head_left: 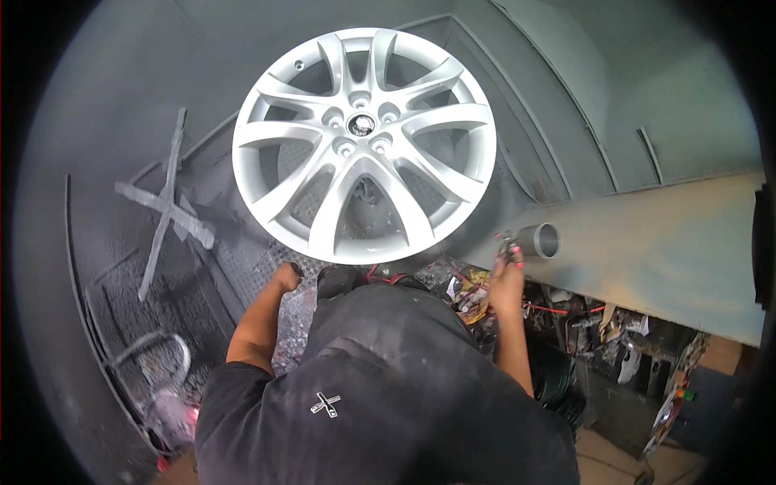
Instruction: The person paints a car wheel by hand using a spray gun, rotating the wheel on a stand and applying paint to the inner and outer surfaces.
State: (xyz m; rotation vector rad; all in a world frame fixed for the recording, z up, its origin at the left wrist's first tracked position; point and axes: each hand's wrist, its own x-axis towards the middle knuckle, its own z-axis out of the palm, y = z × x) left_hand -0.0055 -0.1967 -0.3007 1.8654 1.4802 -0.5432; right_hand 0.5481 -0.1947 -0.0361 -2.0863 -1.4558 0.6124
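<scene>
A silver alloy wheel (416,230) with split spokes and a dark centre cap faces up in front of me. My right hand (507,283) is closed round a spray gun (509,244), to the right of the wheel's lower edge. The gun's round metal cup (539,241) sticks out to the right of the fingers. Below the wheel's lower left edge is my left hand (287,276), apart from the rim. Its fingers are curled into a fist, and whether anything is in them is hidden.
At the right stands a pale table or board (647,242), with cluttered shelves (598,323) beneath its near edge. Crossed grey strips of tape (166,204) mark the dark wall at the left. A coiled hose (179,360) lies at the lower left.
</scene>
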